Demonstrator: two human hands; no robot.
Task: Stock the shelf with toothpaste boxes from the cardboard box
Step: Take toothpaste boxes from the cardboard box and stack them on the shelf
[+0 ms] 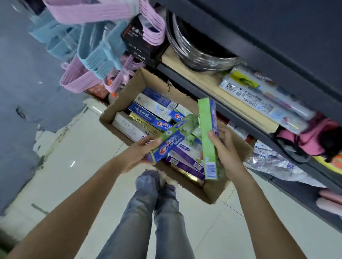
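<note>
A green and blue Crest box (pixel 172 140) is lying slanted in the air above the carton (pixel 213 192), and the left hand (pixel 136 154) is grasping its lower end with the fingers curled around it. Just beside it, a second green box (pixel 208 138) is standing almost upright, and the right hand (pixel 227 150) is holding it at the middle, thumb on the front edge and fingers behind. The top ends of the two boxes are nearly touching. Under them the open carton is sitting on the pale tiled floor (pixel 81 165), close against the dark shelf (pixel 247 109), and many more toothpaste boxes (pixel 153 110) are lying flat inside, blue, white and purple ones. On the shelf board, long packets (pixel 261 97) in clear wrap are lying. Pink and blue hangers (pixel 96 57) are hanging beyond the carton. The person's legs in jeans (pixel 151 214) are showing between the two arms.
</note>
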